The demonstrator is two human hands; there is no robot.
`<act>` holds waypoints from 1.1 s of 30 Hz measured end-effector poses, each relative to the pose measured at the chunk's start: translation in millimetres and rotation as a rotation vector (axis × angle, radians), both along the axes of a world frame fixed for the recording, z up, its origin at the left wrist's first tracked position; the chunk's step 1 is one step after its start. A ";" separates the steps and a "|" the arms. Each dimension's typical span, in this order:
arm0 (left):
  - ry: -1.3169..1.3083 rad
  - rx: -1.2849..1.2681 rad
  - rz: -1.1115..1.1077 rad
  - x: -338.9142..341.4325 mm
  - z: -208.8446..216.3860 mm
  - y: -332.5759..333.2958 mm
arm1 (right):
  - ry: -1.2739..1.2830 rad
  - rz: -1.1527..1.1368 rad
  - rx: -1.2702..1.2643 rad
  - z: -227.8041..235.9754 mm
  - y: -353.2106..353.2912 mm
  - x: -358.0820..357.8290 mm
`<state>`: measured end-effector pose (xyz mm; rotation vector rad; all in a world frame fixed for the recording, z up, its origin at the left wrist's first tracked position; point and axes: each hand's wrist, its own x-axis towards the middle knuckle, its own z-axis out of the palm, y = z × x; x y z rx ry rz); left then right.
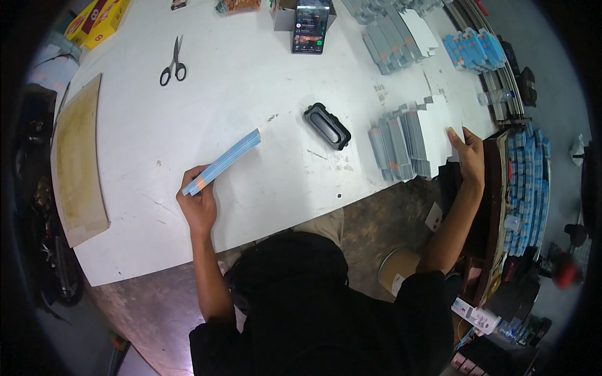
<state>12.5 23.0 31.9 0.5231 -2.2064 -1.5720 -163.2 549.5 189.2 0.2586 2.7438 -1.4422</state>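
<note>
My left hand is closed around one end of a thin stack of flat, folded light-blue cartons, which slants up and to the right above the white table. An orange mark shows on the stack close to my fingers. At the table's right edge, my right hand has its thumb and fingers around the end of a white flat carton; its fingertips are partly hidden. Just left of that hand stands a row of grey and white flat cartons, packed on edge.
A black oblong case lies mid-table. Scissors, a phone and a yellow box are farther off. More grey cartons and blue cartons stand far right. A brown board lies along the left edge.
</note>
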 end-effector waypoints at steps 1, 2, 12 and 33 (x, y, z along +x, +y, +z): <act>0.002 0.009 0.004 -0.8 2.2 0.9 | 0.004 0.013 -0.019 -1.7 1.1 -1.0; 0.004 0.018 0.006 -2.1 4.9 2.5 | 0.008 0.026 -0.037 -3.1 1.3 -0.9; -0.047 0.084 0.017 1.7 4.7 3.3 | 0.090 -0.141 -0.470 -1.8 -9.8 12.9; 0.058 0.041 -0.001 -1.7 3.0 3.3 | 0.372 1.425 0.501 -41.3 -296.6 67.0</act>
